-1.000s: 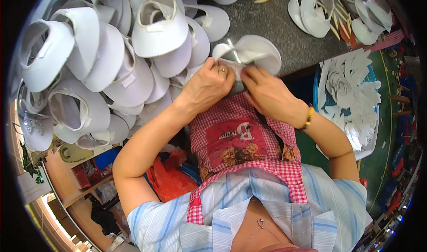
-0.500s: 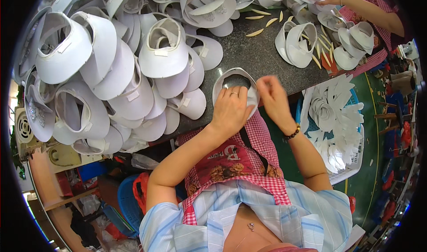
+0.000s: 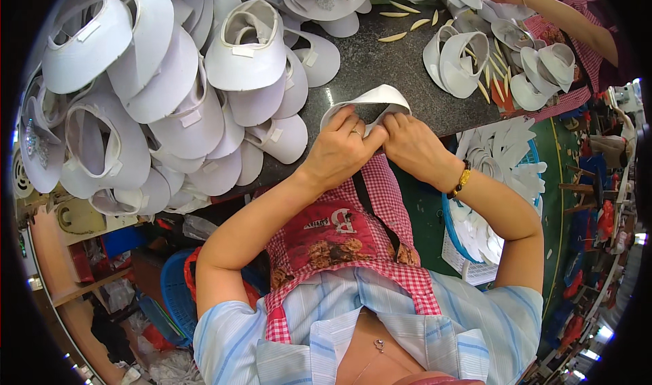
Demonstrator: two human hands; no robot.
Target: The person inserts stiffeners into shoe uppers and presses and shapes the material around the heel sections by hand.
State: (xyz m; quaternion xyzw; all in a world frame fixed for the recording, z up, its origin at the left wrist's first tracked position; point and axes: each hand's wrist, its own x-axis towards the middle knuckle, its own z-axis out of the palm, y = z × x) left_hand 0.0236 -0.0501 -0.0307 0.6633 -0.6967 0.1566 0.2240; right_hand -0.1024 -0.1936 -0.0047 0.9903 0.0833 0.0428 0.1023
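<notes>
A white sun visor (image 3: 382, 95) is held between my hands at the near edge of the dark speckled tabletop (image 3: 353, 65), its band arching up and away from me. My left hand (image 3: 343, 147) has its fingers curled around the left side of the visor, the thumb toward the middle. My right hand (image 3: 415, 148) pinches the visor's near right part, its fingertips close to the left thumb. The fingers hide most of the visor's lower part. Many more white visors (image 3: 246, 59) are heaped on the tabletop to the left.
Pale curved slips (image 3: 392, 37) lie at the back, near two nested visors (image 3: 462, 65). A co-worker's arm (image 3: 557, 18) reaches in at the upper right. On the floor to the right, a basket (image 3: 468, 269) holds white cut strips (image 3: 485, 229). A blue plastic basket (image 3: 175, 283) stands lower left.
My right hand has come in from the right and now grips the visor beside my left hand. The visor has been tipped, so its band stands up. The whole view has shifted slightly.
</notes>
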